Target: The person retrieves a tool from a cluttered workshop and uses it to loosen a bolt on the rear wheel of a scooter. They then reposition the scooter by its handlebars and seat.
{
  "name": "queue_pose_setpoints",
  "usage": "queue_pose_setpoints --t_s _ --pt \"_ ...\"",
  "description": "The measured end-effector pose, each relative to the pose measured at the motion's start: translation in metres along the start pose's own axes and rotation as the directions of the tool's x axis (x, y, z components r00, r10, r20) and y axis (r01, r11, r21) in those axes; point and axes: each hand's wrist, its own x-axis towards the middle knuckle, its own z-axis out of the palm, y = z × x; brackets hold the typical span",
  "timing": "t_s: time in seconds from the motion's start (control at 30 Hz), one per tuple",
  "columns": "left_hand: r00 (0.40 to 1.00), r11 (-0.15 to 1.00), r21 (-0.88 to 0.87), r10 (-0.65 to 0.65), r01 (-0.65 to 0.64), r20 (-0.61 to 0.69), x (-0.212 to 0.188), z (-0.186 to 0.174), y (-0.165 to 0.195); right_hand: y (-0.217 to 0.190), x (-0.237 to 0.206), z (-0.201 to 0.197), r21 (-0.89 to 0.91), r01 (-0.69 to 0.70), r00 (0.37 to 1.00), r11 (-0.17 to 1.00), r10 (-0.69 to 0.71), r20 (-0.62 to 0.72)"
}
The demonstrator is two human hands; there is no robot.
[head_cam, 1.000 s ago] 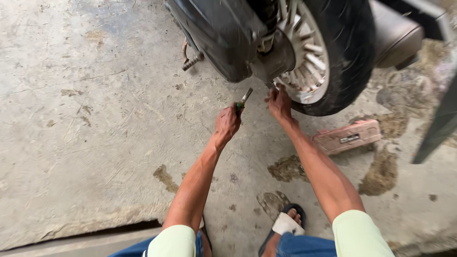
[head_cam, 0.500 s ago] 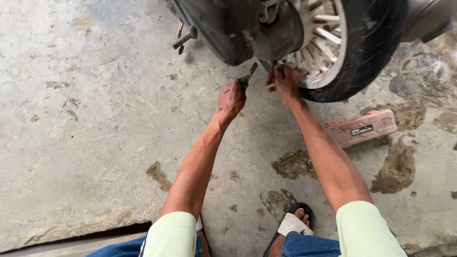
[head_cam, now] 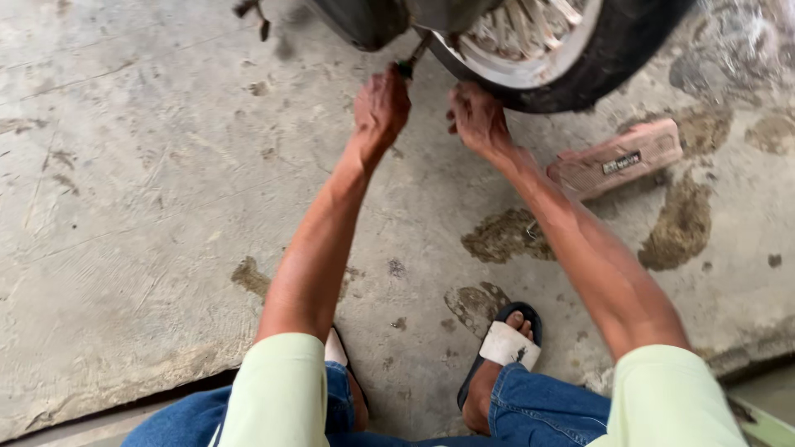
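The left hand point(head_cam: 381, 108) is closed around a small green-handled tool point(head_cam: 408, 64) poked up under the black rubber scooter wheel point(head_cam: 580, 58), the right hand point(head_cam: 479, 116) half-curled and empty beside it, so the job looks unfinished.

One label in view: small rectangular sticker point(head_cam: 622, 162), dark with pale print, on upper face of reddish-brown brick-shaped block point(head_cam: 617, 159). Sticker sits tilted along block's length, toward its right half. Block lies flat on concrete floor point(head_cam: 149, 207), just below black tyre point(head_cam: 604, 62), to right of right hand point(head_cam: 479, 117) and apart from it, beside dark stains. No packages, signs or screens visible.
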Motion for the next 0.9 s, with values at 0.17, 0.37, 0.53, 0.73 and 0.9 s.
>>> queue_pose_setpoints --t_s 0.17,0.37,0.53,0.73,0.9 --pt "0.996 0.994 0.106 -0.021 0.012 0.086 0.013 -0.023 0.025 0.020 -0.062 -0.043 -0.466 0.081 0.989 0.881 -0.013 0.149" --pt "0.994 0.963 0.263 0.038 -0.064 0.104 0.021 -0.028 0.033 0.027 -0.111 -0.124 -0.803 -0.034 0.980 0.595 0.177 0.090" --pt "0.989 0.924 0.354 0.120 -0.142 0.083 0.023 -0.018 0.029 0.033 -0.122 -0.158 -0.813 -0.124 0.977 0.569 0.213 -0.001" --pt "0.988 0.906 0.394 0.132 -0.153 0.081 0.020 -0.019 0.022 0.048 -0.116 -0.162 -0.738 -0.285 0.918 0.612 0.395 -0.028" --pt "0.978 0.884 0.429 0.211 -0.188 -0.005 0.017 -0.027 0.022 0.060 -0.110 -0.179 -0.765 -0.294 0.928 0.573 0.362 -0.086"
